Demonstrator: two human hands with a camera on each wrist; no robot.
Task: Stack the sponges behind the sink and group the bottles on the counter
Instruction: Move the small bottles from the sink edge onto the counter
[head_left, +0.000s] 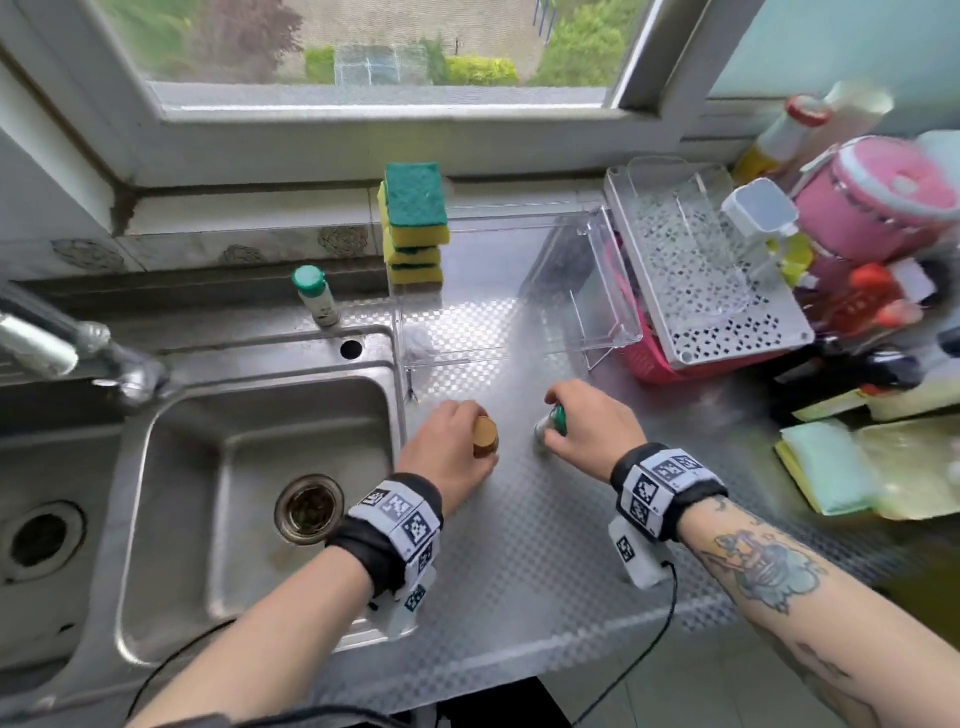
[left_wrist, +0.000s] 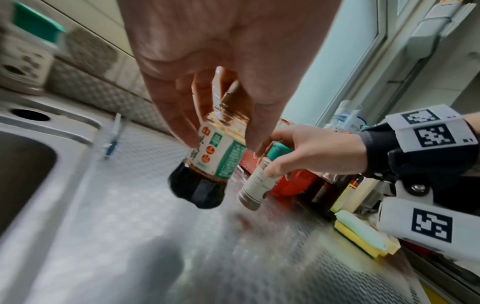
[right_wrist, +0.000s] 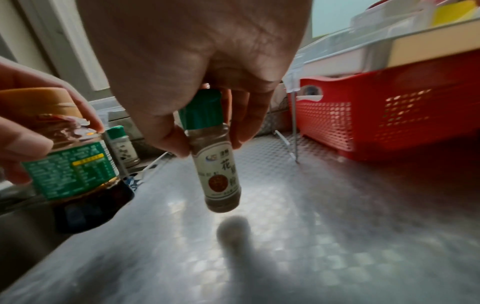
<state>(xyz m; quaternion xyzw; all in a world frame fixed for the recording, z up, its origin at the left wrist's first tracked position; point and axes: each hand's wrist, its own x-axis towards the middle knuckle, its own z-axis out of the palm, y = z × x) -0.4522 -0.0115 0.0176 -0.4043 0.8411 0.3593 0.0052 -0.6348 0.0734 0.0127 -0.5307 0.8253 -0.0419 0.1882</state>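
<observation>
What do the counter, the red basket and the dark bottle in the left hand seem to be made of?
Counter: probably stainless steel, with a shiny embossed checker pattern that throws soft reflections.
Red basket: looks like moulded plastic, matte, its walls pierced by rows of small holes.
Dark bottle: likely clear plastic, though glass is possible; dark liquid shows through, and it has a glossy printed label and a tan cap.

On the spice bottle (right_wrist: 217, 170) held at centre of the right wrist view I read only "花"; the dark sauce bottle's (left_wrist: 207, 162) label print and wristband (left_wrist: 433, 135) markers remain illegible to me.
</observation>
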